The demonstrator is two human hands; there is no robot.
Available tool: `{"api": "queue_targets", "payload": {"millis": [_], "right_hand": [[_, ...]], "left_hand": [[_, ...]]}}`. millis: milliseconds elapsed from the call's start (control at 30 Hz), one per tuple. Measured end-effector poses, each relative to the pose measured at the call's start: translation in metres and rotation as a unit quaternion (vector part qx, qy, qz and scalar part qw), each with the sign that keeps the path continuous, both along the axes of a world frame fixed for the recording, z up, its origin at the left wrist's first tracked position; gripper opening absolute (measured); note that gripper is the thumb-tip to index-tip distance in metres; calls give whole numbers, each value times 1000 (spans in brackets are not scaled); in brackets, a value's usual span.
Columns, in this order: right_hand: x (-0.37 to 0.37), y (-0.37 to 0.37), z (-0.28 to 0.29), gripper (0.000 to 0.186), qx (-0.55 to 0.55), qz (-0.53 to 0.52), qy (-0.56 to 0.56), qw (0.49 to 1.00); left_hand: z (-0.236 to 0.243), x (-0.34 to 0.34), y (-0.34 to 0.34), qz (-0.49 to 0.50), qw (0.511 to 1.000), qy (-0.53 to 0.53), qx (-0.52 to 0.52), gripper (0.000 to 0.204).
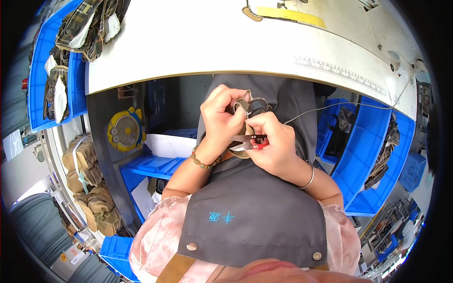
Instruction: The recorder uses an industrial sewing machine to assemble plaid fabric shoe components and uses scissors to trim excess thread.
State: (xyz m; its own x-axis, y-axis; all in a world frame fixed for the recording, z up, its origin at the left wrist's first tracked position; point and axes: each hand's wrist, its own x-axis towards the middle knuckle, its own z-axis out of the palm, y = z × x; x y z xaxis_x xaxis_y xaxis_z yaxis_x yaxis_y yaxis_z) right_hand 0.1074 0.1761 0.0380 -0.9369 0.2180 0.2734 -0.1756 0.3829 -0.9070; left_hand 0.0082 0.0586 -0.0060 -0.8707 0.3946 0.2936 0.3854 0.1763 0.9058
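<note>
Over my lap, just below the table's front edge, my left hand (pixel 222 113) pinches a small olive fabric piece (pixel 243 104) with a pale edging. Beside it, my right hand (pixel 278 144) is closed around a pair of red-handled thread snips (pixel 247 142). Their blades point left, slightly apart, below the fingers. The right thumb and forefinger also press together at the lower part of the fabric. Much of the piece is hidden by my fingers, and its full shape cannot be made out.
Ahead lies a white sewing table (pixel 198 52) with a printed ruler scale. Blue bins (pixel 365 137) of fabric pieces hang at the right, and another blue bin (pixel 40 94) stands at the left. Tied fabric bundles (pixel 82 165) and a yellow fan (pixel 126 129) are also left. A grey cord (pixel 325 107) crosses to the right.
</note>
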Motion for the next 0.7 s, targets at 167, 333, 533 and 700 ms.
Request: {"api": "queue_targets", "payload": {"millis": [167,333,533,700], "right_hand": [[7,-3,-7,38,3,14,-7,1000],[10,-4,-7,38,27,20,27,999],[9,-2,-10,40,23,-36,48,998],[7,-4,-12,38,19,0,64,998]], "left_hand": [[-3,5,6,3,1000,-19,10,21],[3,3,-2,-58,989,-122,54,19],[1,3,-7,-89,984,-142,64,15],[8,6,-1,-33,994,-104,31,5]]}}
